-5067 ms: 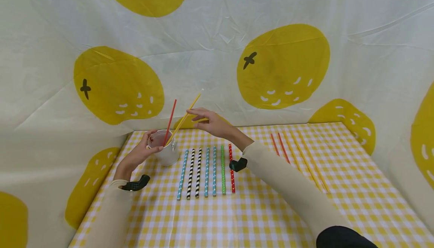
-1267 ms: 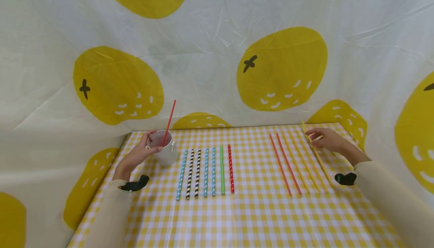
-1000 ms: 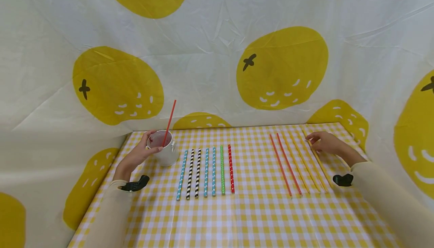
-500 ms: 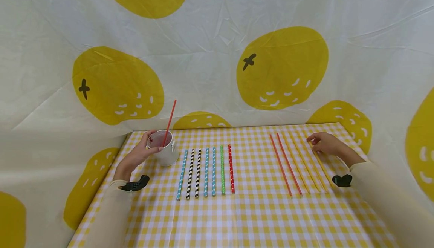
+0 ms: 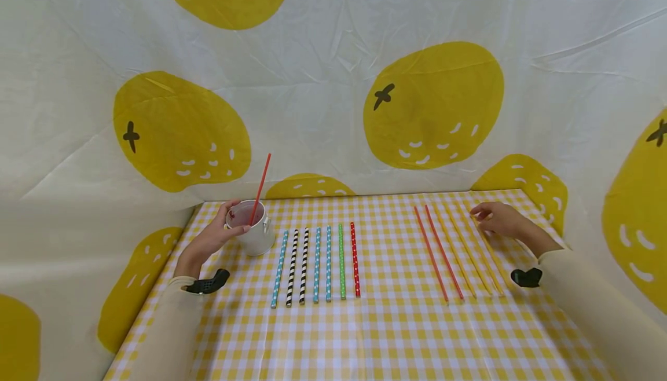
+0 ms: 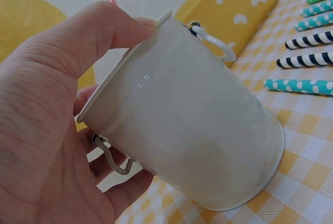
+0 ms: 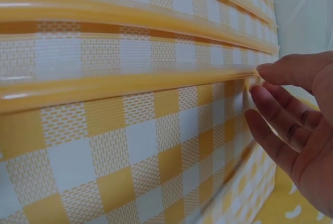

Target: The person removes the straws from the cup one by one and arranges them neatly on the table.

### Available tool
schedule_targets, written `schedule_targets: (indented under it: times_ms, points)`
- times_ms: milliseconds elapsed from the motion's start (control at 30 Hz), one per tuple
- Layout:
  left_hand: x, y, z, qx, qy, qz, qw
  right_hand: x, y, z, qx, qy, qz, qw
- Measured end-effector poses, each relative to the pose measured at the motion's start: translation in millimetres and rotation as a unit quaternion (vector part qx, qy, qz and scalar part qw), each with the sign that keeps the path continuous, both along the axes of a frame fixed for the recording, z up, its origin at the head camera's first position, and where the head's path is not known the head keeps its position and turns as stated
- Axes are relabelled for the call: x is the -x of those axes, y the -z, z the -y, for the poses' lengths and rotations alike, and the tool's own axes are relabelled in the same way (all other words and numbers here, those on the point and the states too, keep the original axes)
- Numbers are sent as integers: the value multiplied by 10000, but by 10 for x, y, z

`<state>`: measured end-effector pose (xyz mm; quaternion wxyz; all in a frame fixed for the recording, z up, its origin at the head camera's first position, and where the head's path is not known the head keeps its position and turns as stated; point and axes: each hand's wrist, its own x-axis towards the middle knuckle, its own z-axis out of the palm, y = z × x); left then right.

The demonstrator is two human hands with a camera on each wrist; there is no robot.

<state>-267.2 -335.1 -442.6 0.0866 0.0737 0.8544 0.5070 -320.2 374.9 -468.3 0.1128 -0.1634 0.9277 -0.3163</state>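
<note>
A small white metal bucket (image 6: 187, 115) stands on the table at left, a red straw (image 5: 261, 187) leaning up out of it. My left hand (image 5: 212, 239) grips its rim, thumb on the near side and fingers round the back. At the right, my right hand (image 5: 500, 220) pinches the far end of the outermost yellow straw (image 7: 130, 86) between thumb and fingertips. That straw lies along the cloth beside other yellow straws (image 7: 119, 13). Two plain red straws (image 5: 431, 253) complete the same row on its left.
A middle row of patterned straws lies side by side: blue dotted straws (image 5: 317, 265), black-and-white striped straws (image 5: 292, 268), a green straw (image 5: 341, 262) and a red dotted straw (image 5: 355, 259). A yellow checked cloth (image 5: 396, 334) covers the table. A lemon-print curtain (image 5: 323, 109) hangs behind.
My right hand has carried a yellow straw from the bucket to the right end of the plain row, and the straw has come down flat. The left hand still holds the bucket.
</note>
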Motion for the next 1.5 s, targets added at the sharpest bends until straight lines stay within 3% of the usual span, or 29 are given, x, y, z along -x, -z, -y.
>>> schedule_targets:
  times_ms: [500,833,1200,1500]
  points:
    - [-3,-8,-28,-4,-17,39,10000,28,57,-40,-266,25,129,9996]
    - [2,-21,-1,-4,20,33,10000,25,-88,8,-497,-167,-456,9976]
    - [-28,-52,-9,-1,2,176,9998,28,-337,450,-179,-327,-1007,9942]
    - [-7,-30,-5,-81,2,137,9999,106,-534,916,474,-476,-916,9935]
